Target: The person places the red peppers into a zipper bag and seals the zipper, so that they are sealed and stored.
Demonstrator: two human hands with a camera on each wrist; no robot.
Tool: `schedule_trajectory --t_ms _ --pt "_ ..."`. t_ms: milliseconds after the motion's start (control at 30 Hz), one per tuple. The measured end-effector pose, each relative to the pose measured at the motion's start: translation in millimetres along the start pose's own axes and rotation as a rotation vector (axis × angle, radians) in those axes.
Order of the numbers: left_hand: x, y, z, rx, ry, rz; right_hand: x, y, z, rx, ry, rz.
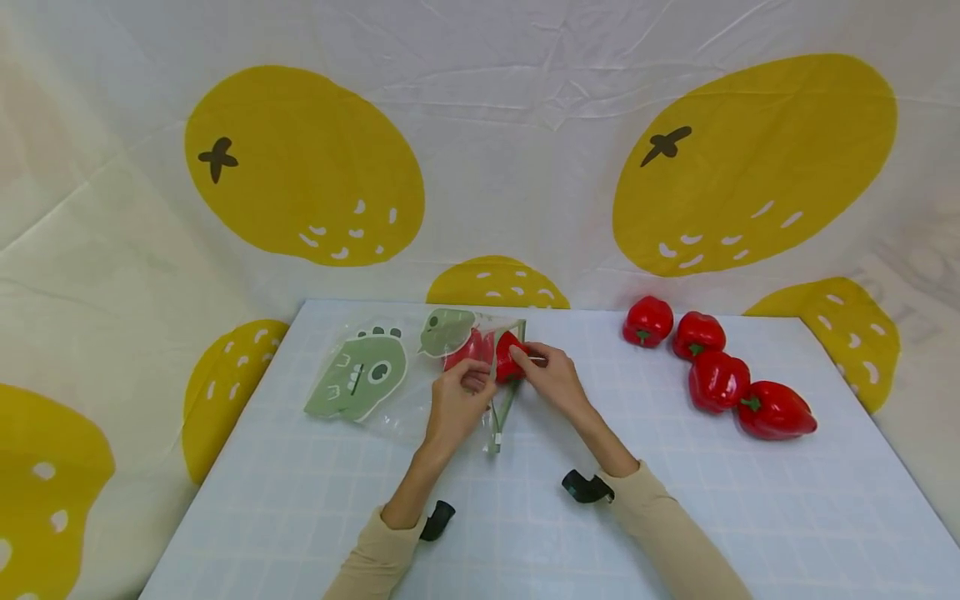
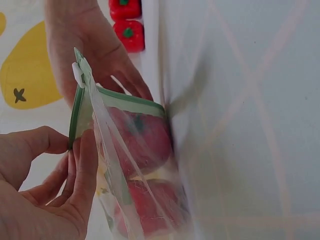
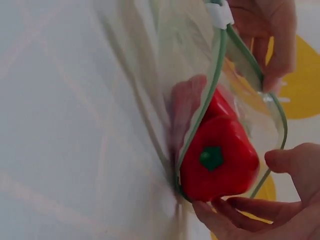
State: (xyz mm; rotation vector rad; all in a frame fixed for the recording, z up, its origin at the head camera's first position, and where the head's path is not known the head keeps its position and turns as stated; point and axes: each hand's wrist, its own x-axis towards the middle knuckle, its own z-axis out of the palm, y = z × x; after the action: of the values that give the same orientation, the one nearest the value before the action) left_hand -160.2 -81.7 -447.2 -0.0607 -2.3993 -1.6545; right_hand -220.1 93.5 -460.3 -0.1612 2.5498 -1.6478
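A clear zip bag [image 1: 390, 400] with green dinosaur prints and a green rim lies on the table, its mouth held apart on the right. My left hand [image 1: 461, 396] pinches the upper rim near the white slider [image 3: 220, 15]. At the mouth, my right hand [image 1: 555, 379] holds a red bell pepper [image 3: 222, 157], thumb and fingertips at its sides. This pepper sits just inside the opening, green stem outward. Deeper in the bag, another red pepper [image 2: 152, 205] shows through the plastic.
Right of the bag stand more red peppers: one at the back [image 1: 648, 322], one beside it [image 1: 698, 336], one nearer [image 1: 718, 382] and a pointed one [image 1: 776, 411]. A patterned cloth [image 1: 517, 167] hangs behind the pale checked table [image 1: 510, 533].
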Motion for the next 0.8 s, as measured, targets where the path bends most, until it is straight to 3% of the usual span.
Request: schedule_trajectory --t_ms 167,400,633,800 --pt "0.3 0.6 -0.6 0.004 0.001 0.019 -2 2 -5 0.061 -0.092 -0.023" --pt "-1.0 0.1 -0.8 0.043 -0.007 0.105 3 6 6 0.129 -0.075 -0.04" --pt "-3.3 1.2 -2.5 0.047 -0.009 0.14 9 5 13 0.155 -0.074 -0.023" --pt "-4.0 0.7 -3.1 0.05 -0.008 0.144 11 2 19 0.272 -0.107 -0.026"
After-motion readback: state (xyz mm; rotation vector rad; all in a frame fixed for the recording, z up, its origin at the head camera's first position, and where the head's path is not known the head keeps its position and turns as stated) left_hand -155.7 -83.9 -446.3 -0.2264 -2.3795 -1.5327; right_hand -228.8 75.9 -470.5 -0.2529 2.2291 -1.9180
